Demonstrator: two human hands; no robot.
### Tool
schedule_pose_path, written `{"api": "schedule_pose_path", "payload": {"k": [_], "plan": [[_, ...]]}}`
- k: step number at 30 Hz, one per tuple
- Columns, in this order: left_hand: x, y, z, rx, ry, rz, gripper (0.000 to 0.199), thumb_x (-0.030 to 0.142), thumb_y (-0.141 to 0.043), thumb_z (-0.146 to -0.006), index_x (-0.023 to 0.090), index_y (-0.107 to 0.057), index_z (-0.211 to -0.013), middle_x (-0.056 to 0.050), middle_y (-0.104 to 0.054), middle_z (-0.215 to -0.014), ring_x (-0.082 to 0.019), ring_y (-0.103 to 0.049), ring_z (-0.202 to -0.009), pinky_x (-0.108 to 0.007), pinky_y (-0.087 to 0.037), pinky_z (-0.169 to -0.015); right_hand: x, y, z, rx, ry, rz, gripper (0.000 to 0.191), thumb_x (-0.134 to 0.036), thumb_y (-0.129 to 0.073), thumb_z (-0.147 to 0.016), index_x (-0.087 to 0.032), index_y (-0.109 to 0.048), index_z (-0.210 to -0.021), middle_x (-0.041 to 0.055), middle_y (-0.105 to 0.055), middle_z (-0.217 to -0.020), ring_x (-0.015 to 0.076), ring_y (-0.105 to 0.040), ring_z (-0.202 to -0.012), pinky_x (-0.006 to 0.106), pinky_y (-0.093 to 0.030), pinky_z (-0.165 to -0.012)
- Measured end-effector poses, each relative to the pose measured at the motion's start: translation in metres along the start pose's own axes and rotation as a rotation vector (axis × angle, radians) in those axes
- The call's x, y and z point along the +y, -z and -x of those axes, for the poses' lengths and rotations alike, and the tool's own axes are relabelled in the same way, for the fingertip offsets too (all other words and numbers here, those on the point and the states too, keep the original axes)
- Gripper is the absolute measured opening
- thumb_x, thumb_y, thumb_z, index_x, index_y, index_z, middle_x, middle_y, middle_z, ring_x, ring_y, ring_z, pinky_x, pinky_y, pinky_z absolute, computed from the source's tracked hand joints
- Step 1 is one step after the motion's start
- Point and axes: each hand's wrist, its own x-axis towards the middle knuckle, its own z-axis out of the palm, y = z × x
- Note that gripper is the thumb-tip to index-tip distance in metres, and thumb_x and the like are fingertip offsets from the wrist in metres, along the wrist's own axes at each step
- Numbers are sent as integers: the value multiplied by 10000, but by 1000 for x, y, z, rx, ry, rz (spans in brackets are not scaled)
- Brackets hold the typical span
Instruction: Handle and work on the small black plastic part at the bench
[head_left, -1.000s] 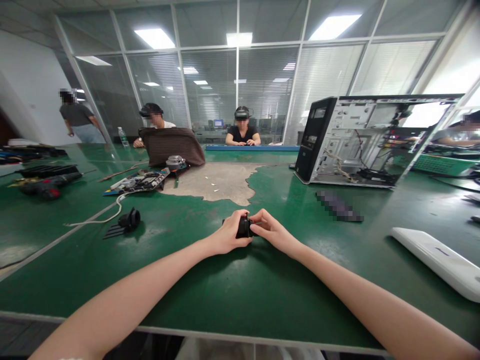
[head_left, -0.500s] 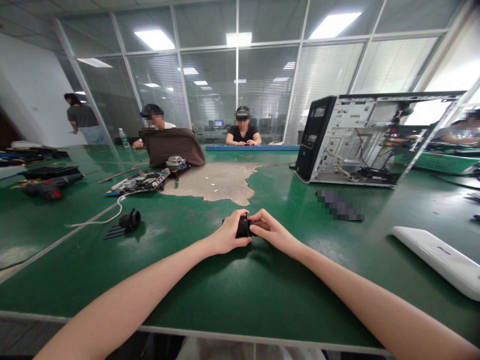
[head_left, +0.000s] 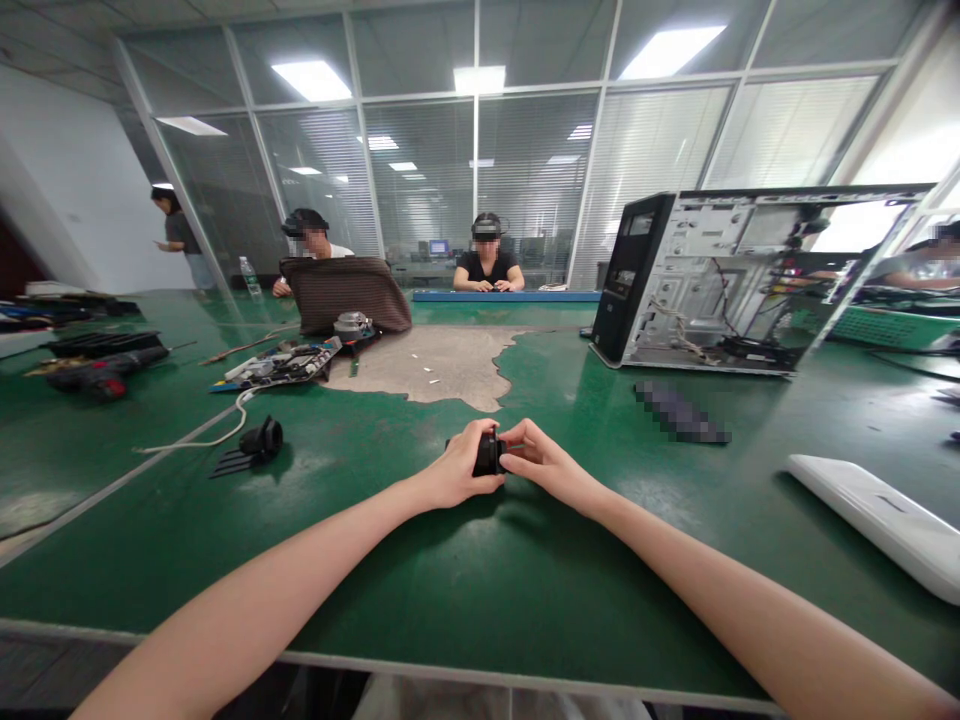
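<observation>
A small black part (head_left: 489, 453) is held between my two hands, just over the green table (head_left: 465, 590). My left hand (head_left: 459, 467) wraps round its left side, thumb below and fingers above. At its right end my right hand (head_left: 541, 458) pinches with thumb and fingertips. Much of the part is hidden by my fingers. To the left, another black part with several prongs (head_left: 259, 440) lies on the table.
An open computer case (head_left: 637, 280) stands at the right, with a pixelated dark object (head_left: 679, 412) and a white device (head_left: 885, 515) nearer. Circuit boards (head_left: 281, 365) and a drill (head_left: 105, 372) lie left. People sit across the table.
The person walking at the far left has moved a little to the right. My hands and the black part look nearly unchanged.
</observation>
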Motion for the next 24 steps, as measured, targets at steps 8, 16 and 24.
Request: {"api": "schedule_pose_path", "payload": {"k": [8, 16, 24], "plan": [[2, 1, 0, -5, 9, 10, 581, 249, -594, -677, 179, -286, -1165, -94, -443, -1112, -238, -461, -1003, -391, -358, -886, 10, 1, -3, 14, -13, 28, 279, -282, -571, -744, -216, -436, -979, 24, -507, -961, 145, -545, -887, 343, -427, -834], [2, 1, 0, -3, 20, 1, 601, 248, -604, -664, 172, -288, -1169, -100, -443, -1108, -240, -466, -991, -394, -364, -875, 4, 0, 0, 1, 21, -3, 235, -279, -595, -724, -211, -441, -889, 4, -506, -914, 144, -554, -877, 327, -434, -809], [1, 1, 0, 3, 15, 16, 594, 246, -608, -659, 185, -297, -1161, -92, -450, -1105, -241, -469, -996, -395, -366, -876, 10, 3, -3, 27, -23, 43, 274, -283, -570, -742, -207, -439, -970, 32, -508, -967, 152, -538, -906, 355, -422, -843]]}}
